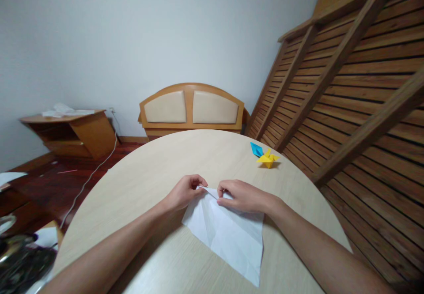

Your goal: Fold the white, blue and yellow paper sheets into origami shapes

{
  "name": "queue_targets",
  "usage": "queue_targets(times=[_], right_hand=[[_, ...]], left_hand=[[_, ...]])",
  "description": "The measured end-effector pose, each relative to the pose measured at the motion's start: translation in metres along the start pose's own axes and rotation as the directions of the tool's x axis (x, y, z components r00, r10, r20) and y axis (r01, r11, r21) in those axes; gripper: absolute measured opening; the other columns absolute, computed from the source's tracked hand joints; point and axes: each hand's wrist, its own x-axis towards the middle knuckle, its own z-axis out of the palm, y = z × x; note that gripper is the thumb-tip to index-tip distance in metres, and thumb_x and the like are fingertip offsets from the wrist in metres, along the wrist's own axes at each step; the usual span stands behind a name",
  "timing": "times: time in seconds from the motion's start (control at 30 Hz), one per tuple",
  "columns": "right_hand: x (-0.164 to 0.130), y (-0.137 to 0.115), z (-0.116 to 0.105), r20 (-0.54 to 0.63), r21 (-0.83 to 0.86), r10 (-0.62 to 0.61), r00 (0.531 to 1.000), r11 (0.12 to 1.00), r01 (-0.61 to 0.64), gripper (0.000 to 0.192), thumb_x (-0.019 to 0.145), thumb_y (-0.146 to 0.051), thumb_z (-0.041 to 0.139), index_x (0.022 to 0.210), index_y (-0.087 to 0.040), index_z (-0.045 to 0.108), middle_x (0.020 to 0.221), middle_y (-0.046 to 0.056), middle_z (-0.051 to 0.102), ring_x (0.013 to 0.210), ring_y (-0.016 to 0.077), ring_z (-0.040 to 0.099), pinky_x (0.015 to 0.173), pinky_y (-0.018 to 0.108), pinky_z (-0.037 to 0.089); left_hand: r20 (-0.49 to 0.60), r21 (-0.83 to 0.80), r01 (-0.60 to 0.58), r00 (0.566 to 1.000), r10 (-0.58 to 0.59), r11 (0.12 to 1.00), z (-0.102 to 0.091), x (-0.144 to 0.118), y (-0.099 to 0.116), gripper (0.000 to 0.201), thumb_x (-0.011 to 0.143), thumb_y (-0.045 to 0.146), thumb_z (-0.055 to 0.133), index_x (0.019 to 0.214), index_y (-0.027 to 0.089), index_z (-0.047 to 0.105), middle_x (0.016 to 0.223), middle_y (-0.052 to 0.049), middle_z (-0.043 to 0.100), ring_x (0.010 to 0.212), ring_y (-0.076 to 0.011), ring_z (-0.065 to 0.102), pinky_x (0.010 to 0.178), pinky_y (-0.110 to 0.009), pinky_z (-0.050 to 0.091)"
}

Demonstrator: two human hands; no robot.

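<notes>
A white sheet of paper (228, 234), creased and partly folded, lies on the round light-wood table (159, 170) in front of me. My left hand (185, 191) pinches the paper's top point between thumb and fingers. My right hand (240, 196) presses down on the paper's upper right part, with its fingertips at the same top point. The two hands nearly touch there. The paper's lower corner points toward me.
A yellow origami figure (268, 158) and a blue folded paper (256, 149) sit at the table's far right. Behind the table stand a wooden headboard (192, 107) and slatted wooden frames (351, 91). A low wooden cabinet (71, 133) and a white cable (89, 177) are at the left.
</notes>
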Motion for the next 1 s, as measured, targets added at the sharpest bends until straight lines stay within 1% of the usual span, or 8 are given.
queue_targets(times=[0.1, 0.23, 0.3, 0.43, 0.53, 0.67, 0.83, 1.0], right_hand=[[0.003, 0.004, 0.000, -0.040, 0.064, -0.033, 0.999, 0.997, 0.036, 0.009, 0.086, -0.025, 0.063, 0.091, -0.018, 0.067, 0.091, 0.004, 0.070, 0.079, 0.0172, 0.060, 0.072, 0.026, 0.041], [0.004, 0.005, -0.001, -0.076, 0.120, -0.032, 0.997, 0.992, 0.041, 0.008, 0.083, -0.020, 0.064, 0.089, -0.018, 0.069, 0.089, 0.004, 0.071, 0.079, 0.0173, 0.061, 0.075, 0.027, 0.043], [0.004, 0.005, -0.002, -0.087, 0.144, -0.029, 0.996, 0.989, 0.042, 0.008, 0.082, -0.018, 0.064, 0.089, -0.018, 0.069, 0.090, 0.004, 0.071, 0.080, 0.0174, 0.061, 0.076, 0.028, 0.044], [0.004, 0.006, -0.002, -0.110, 0.217, -0.024, 0.994, 0.975, 0.047, 0.028, 0.081, -0.020, 0.067, 0.108, -0.019, 0.065, 0.097, 0.004, 0.069, 0.085, 0.0175, 0.062, 0.077, 0.028, 0.046], [0.005, 0.007, -0.002, -0.101, 0.258, -0.002, 0.995, 0.966, 0.028, 0.040, 0.081, -0.024, 0.069, 0.120, -0.018, 0.063, 0.097, 0.004, 0.068, 0.085, 0.0174, 0.061, 0.074, 0.027, 0.046], [0.005, 0.009, -0.002, -0.069, 0.322, 0.034, 0.997, 0.947, -0.010, 0.027, 0.088, -0.032, 0.061, 0.108, -0.017, 0.071, 0.091, 0.003, 0.069, 0.079, 0.0157, 0.059, 0.069, 0.025, 0.043], [0.004, 0.012, -0.002, -0.052, 0.328, 0.075, 0.996, 0.943, -0.054, 0.024, 0.086, -0.036, 0.063, 0.093, -0.014, 0.071, 0.082, 0.002, 0.068, 0.073, 0.0147, 0.057, 0.063, 0.024, 0.041], [0.005, 0.009, 0.001, -0.029, 0.304, 0.077, 0.997, 0.950, -0.064, 0.022, 0.085, -0.035, 0.064, 0.086, -0.014, 0.070, 0.080, 0.003, 0.068, 0.071, 0.0144, 0.058, 0.063, 0.024, 0.042]], left_hand=[[0.012, -0.031, 0.030, 0.999, -0.030, 0.999, -0.002, -0.001, 0.004, 0.019, 0.068, 0.021, 0.059, 0.085, 0.013, 0.064, 0.076, -0.003, 0.064, 0.064, -0.0139, 0.056, 0.057, -0.023, 0.039], [0.045, -0.003, 0.037, 0.998, -0.037, 0.999, -0.006, -0.005, 0.014, 0.023, 0.075, 0.026, 0.055, 0.089, 0.012, 0.068, 0.079, -0.005, 0.066, 0.067, -0.0145, 0.056, 0.058, -0.024, 0.038], [0.048, 0.012, 0.043, 0.998, -0.044, 0.999, -0.006, -0.006, 0.016, 0.024, 0.077, 0.031, 0.058, 0.089, 0.012, 0.068, 0.078, -0.005, 0.067, 0.067, -0.0146, 0.056, 0.058, -0.024, 0.038], [0.020, -0.012, 0.132, 0.991, -0.131, 0.991, -0.002, -0.004, 0.011, 0.033, 0.074, 0.043, 0.066, 0.084, 0.012, 0.068, 0.067, -0.003, 0.063, 0.057, -0.0133, 0.052, 0.052, -0.024, 0.034], [0.006, -0.044, 0.154, 0.988, -0.154, 0.987, -0.001, -0.003, 0.008, 0.039, 0.072, 0.049, 0.069, 0.082, 0.012, 0.069, 0.066, -0.003, 0.063, 0.055, -0.0126, 0.051, 0.051, -0.024, 0.033], [0.025, -0.086, 0.172, 0.985, -0.170, 0.981, -0.002, -0.004, 0.009, 0.043, 0.068, 0.053, 0.072, 0.079, 0.011, 0.069, 0.064, -0.002, 0.062, 0.053, -0.0116, 0.049, 0.051, -0.023, 0.032], [0.055, -0.054, 0.168, 0.985, -0.165, 0.984, -0.004, -0.006, 0.014, 0.043, 0.070, 0.053, 0.070, 0.075, 0.011, 0.069, 0.060, -0.001, 0.059, 0.051, -0.0102, 0.044, 0.050, -0.024, 0.028], [0.089, 0.040, 0.080, 0.993, -0.084, 0.996, 0.002, -0.009, 0.022, 0.031, 0.074, 0.044, 0.067, 0.075, 0.012, 0.070, 0.066, -0.003, 0.064, 0.057, -0.0125, 0.050, 0.055, -0.024, 0.035]])
